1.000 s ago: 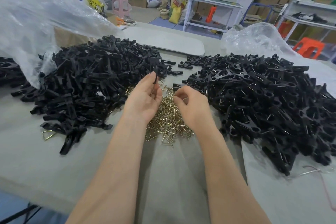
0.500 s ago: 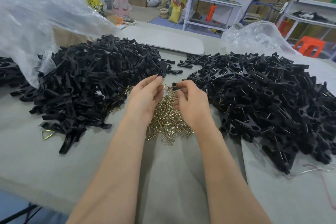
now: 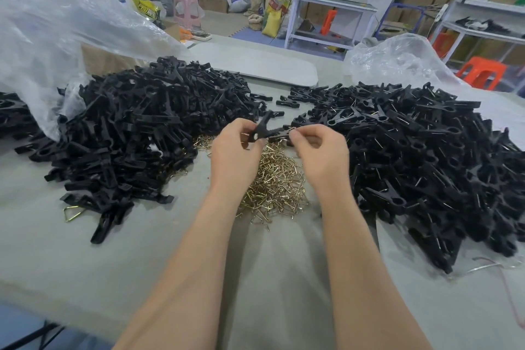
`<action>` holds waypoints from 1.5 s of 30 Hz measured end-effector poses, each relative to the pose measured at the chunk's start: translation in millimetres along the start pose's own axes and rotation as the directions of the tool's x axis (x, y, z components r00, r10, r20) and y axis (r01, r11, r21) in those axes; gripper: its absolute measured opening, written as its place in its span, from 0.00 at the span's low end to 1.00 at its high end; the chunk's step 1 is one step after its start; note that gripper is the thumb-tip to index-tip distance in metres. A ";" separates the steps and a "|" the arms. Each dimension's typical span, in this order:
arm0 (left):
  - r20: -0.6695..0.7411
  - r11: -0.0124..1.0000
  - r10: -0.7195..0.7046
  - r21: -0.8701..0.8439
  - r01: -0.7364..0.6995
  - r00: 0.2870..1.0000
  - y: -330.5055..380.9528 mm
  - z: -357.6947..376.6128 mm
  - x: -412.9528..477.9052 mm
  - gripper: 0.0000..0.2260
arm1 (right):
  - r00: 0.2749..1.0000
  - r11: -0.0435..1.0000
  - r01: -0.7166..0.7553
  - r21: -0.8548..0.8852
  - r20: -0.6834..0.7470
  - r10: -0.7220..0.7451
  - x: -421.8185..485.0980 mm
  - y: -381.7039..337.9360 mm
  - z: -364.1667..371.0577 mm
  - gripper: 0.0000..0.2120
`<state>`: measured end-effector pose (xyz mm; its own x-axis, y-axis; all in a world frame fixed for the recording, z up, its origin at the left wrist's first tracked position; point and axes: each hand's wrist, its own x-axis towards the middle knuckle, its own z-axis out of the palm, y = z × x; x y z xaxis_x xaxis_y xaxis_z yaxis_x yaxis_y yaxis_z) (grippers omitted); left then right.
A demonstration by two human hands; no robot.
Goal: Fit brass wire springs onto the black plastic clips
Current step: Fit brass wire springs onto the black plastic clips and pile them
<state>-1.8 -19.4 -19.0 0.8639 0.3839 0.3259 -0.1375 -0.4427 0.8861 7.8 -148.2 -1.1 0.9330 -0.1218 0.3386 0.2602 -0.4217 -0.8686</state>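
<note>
My left hand (image 3: 234,152) pinches a black plastic clip (image 3: 267,129) held up between both hands, above a small heap of brass wire springs (image 3: 274,183) on the grey table. My right hand (image 3: 319,152) pinches a brass spring against the right end of that clip; the spring itself is mostly hidden by my fingers. A big pile of black clip halves (image 3: 136,125) lies to the left. Another big pile of black clips (image 3: 426,156), several with wire showing, lies to the right.
Clear plastic bags lie at the back left (image 3: 56,37) and back right (image 3: 397,60). A loose brass spring (image 3: 72,212) sits by the left pile. The grey table (image 3: 270,278) has bare surface in front. Shelving, boxes and an orange stool (image 3: 480,72) stand beyond.
My left hand has brought a black clip up from the left pile. Both hands have come together above the springs, and my right hand now holds a spring at the clip's end.
</note>
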 end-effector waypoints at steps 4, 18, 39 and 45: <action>0.089 0.981 0.148 0.116 -0.157 0.985 0.9 4.3 -3.1 0.09 | 0.989 0.968 -0.144 0.207 -0.010 0.149 4.0 -3.3 -9.6 0.05; 0.163 0.934 0.303 0.143 -0.327 0.939 3.6 4.8 -4.8 0.10 | 0.996 0.996 -0.087 -0.032 -0.030 0.086 5.4 5.7 -12.5 0.09; 0.393 0.946 0.321 -0.177 -0.271 0.862 16.8 -10.2 -6.2 0.12 | 0.705 0.646 -0.597 0.475 0.695 0.141 0.9 13.3 -14.9 0.22; 0.391 0.945 0.301 -0.247 -0.215 0.870 15.0 -11.0 -5.3 0.11 | 0.689 0.624 -0.623 0.472 0.709 0.151 -0.1 17.9 -9.3 0.24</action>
<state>-13.8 -19.1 -3.8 0.8997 -0.1160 0.4209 -0.4357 -0.3007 0.8484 10.1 -164.1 -13.4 0.8583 0.4895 -0.1544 -0.3011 0.2367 -0.9237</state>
